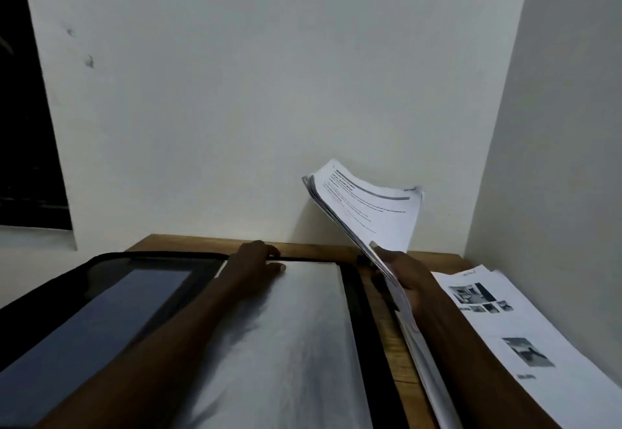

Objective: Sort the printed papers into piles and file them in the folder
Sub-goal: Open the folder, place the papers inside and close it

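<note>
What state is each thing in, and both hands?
Folder: open, flat on table.
White sheet: in folder, left hand on its top edge.
Stack of papers: raised, tilted, gripped by right hand.
Pile of papers: flat on table.
Left hand: grip unclear.

Counted: one black folder (101,277), lying open; one wooden counter (188,241); two hands, left hand (255,263) and right hand (407,280). Paper groups, three: one raised sheaf (373,213), one white stack (292,327) inside the folder, one pile (538,334) with printed photos at the right on the counter. Sheets per group not countable; on the pile's top sheet, two larger photos plus a row of small ones, too blurred to tally.
</note>
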The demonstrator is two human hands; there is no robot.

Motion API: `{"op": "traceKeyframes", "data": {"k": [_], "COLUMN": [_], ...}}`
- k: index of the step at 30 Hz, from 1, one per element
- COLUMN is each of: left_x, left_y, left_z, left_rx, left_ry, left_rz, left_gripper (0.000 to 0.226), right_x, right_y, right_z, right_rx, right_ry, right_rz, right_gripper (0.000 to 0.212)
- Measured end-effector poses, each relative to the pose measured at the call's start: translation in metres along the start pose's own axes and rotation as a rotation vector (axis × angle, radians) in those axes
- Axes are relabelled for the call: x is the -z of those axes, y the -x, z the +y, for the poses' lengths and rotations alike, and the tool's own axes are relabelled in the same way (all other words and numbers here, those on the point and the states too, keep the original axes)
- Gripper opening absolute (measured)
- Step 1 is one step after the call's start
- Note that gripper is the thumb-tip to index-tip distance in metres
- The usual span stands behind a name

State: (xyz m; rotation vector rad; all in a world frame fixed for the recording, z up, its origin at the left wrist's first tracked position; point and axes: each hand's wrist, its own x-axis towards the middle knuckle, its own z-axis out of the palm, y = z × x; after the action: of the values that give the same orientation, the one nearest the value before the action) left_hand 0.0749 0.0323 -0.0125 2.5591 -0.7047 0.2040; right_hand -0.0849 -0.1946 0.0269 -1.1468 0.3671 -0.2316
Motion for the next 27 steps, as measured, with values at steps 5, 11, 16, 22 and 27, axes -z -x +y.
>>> {"op": "traceKeyframes", "data": {"k": [5,11,16,22,27], "left_x": [-0.011,-0.007,-0.006,0.001,0.001], "left_y": [-0.005,0.004,0.007,0.013,0.016], "left_z": [-0.005,0.000,0.002,0.004,0.005], "left_rx": [-0.055,-0.074,-0.061,-0.095,-0.195], "left_ry": [0.140,0.147,0.120,0.075,0.076], "left_rz": [0.135,0.187,0.260,0.293,0.426], "left_gripper": [0.020,0.039,0.035,0.011,0.019], "right_x": [0.005,0.006,0.003,0.001,-0.004], "right_y": [-0.009,-0.019,-0.015,-0.008,0.004], "right_z": [0.007,0.015,0.015,0.004,-0.009], "right_rx": [0.025,0.010,0.039,0.078,0.132], "right_ry": [-0.063,-0.137,-0.126,-0.191,-0.199], "right_rz": [0.004,-0.003,0.034,0.040,0.025], "right_gripper": [0.008,0.011,0.039,0.022,0.026]}}
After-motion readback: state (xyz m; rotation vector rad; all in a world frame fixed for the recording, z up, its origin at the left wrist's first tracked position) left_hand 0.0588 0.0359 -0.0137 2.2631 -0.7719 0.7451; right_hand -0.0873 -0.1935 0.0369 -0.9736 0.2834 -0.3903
